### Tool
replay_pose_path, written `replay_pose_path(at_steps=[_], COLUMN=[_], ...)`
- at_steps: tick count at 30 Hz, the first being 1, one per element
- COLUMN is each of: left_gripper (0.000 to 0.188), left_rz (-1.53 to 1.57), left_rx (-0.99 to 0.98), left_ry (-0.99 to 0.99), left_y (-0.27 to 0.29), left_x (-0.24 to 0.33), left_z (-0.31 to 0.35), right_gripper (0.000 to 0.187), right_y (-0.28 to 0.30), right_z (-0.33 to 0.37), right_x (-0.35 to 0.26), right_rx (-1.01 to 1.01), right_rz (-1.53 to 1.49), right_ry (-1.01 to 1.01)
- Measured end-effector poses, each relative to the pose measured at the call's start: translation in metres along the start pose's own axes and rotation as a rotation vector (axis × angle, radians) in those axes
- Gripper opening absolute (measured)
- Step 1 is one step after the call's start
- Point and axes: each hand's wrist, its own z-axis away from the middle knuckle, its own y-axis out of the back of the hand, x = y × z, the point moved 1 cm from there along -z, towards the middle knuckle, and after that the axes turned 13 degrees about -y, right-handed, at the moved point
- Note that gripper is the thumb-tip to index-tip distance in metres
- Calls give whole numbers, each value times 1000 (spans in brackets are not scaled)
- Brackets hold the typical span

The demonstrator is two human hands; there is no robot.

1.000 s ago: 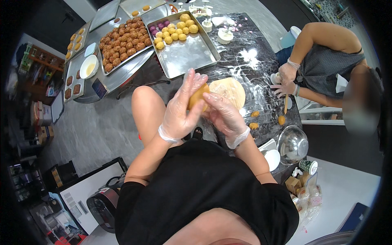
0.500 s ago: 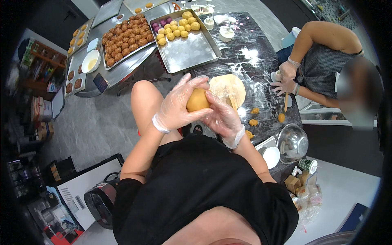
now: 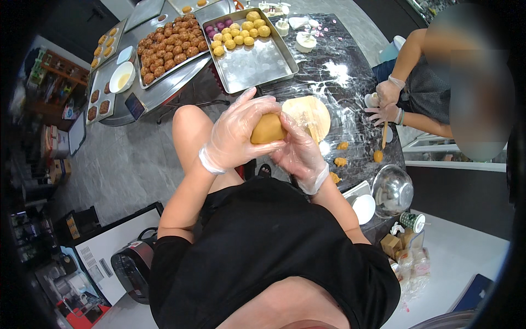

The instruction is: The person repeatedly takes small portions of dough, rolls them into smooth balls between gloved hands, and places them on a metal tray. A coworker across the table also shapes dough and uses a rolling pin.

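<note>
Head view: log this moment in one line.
left hand: cupping tan dough; right hand: touching its right side; metal tray: yellow balls, purple balls

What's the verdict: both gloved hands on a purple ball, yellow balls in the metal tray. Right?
Colour's wrong: head view shows an ochre ball, not purple. Left hand and right hand are on it; yellow balls sit in the metal tray.

black short-sleeved top (image 3: 274,241) | left hand (image 3: 233,137), right hand (image 3: 300,154): loose clear gloves (image 3: 216,151)

Left grip (image 3: 236,134) and right grip (image 3: 300,154) cupped close together
</note>
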Motion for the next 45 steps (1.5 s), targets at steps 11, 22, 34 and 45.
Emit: replay_pose_path(at_steps=[11,22,34,45], left_gripper=[53,53,57,29], left_rz=[95,8,-4,-79], left_rx=[156,60,236,288], left_ry=[172,35,124,168], left_y=[-10,-9,-19,-27], left_x=[2,-8,-11,-4], left_z=[7,2,1,-12], right_gripper=[42,41,39,36], right_y=[-14,-11,-10,-3], right_z=[10,1,-2,-5], right_x=[-3,-2,-8,-3], right_rx=[4,18,-12,-46], right_rz=[166,81,22,-28], right_ry=[11,51,17,51])
